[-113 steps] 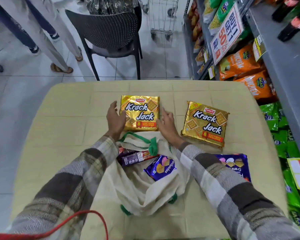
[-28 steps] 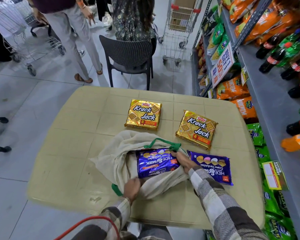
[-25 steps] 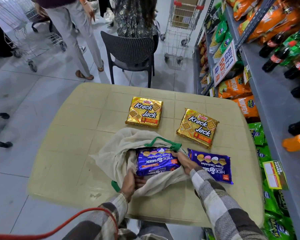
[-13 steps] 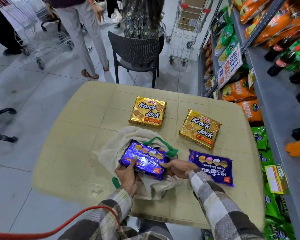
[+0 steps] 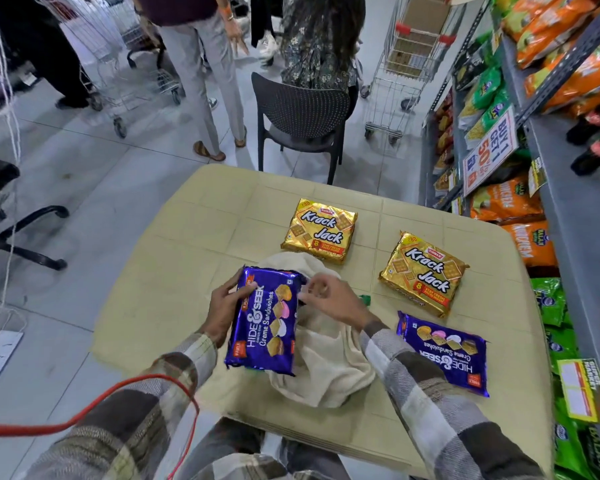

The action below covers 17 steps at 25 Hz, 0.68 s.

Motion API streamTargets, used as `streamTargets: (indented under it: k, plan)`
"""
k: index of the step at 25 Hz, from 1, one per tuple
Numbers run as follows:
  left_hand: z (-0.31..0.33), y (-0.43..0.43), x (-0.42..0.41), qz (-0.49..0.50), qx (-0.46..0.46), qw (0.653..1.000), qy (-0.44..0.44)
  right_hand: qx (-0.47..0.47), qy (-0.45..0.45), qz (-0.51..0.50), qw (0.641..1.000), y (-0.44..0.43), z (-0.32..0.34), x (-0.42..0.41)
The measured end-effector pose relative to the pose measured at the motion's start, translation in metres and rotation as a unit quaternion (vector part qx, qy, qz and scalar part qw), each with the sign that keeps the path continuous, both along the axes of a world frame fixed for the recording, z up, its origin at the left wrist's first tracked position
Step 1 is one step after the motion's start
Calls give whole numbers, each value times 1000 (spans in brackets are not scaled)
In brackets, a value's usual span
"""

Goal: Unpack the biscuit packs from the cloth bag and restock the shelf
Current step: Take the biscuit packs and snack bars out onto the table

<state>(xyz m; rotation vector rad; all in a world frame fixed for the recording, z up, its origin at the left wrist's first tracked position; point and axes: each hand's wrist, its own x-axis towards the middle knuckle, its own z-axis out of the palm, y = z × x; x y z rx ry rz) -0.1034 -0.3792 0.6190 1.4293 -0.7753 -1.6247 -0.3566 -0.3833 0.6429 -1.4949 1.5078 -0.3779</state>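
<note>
So the left hand point(image 5: 222, 311) is gripping a purple Hide & Seek pack point(image 5: 265, 323) by its left edge, thumb lying across the front near the top corner. The pack is up off the table point(image 5: 187, 271), hanging over the cloth bag point(image 5: 329, 368). The right hand point(image 5: 333, 299) sits right at the pack's top right corner with its fingers curled in. Honestly can't tell if it's pinching the wrapper, the cloth or nothing at all. The bag is a crumpled cream heap on the table, under and between the two hands, with a bit of green handle point(image 5: 364, 299) peeking out just right of the right hand. A second Hide & Seek pack point(image 5: 444, 355) lies flat just to the right of the right forearm, lettering upside down from here. Beyond the hands there are two gold Krack Jack packs, both flat. The nearer one point(image 5: 321, 230) is straight ahead of the right hand, just past the bag's far edge. The other one point(image 5: 423, 271) is off to that hand's right, just beyond the second purple pack. The shelf point(image 5: 586, 244) runs along the far right of the right hand, stuffed with orange and green snack bags. A dark chair point(image 5: 302, 112) stands past the table's far side.
</note>
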Motion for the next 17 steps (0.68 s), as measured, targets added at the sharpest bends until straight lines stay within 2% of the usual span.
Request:
streamTargets:
  k: [2, 5, 11, 15, 17]
  plan:
    - [10, -17, 13, -47, 6, 999, 1, -59, -39, -37, 997, -10, -1, 21]
    - [20, -39, 34, -103, 37, 994, 6, -105, -25, -51, 993, -24, 0, 46]
    - [27, -70, 61, -207, 67, 976, -18, 46, -115, 75, 990, -48, 0, 94]
    - [17, -82, 80, -181, 59, 981, -19, 86, -184, 18, 979, -60, -10, 123]
    - [10, -86, 91, -151, 34, 985, -70, 102, -196, -10, 975, -67, -17, 133]
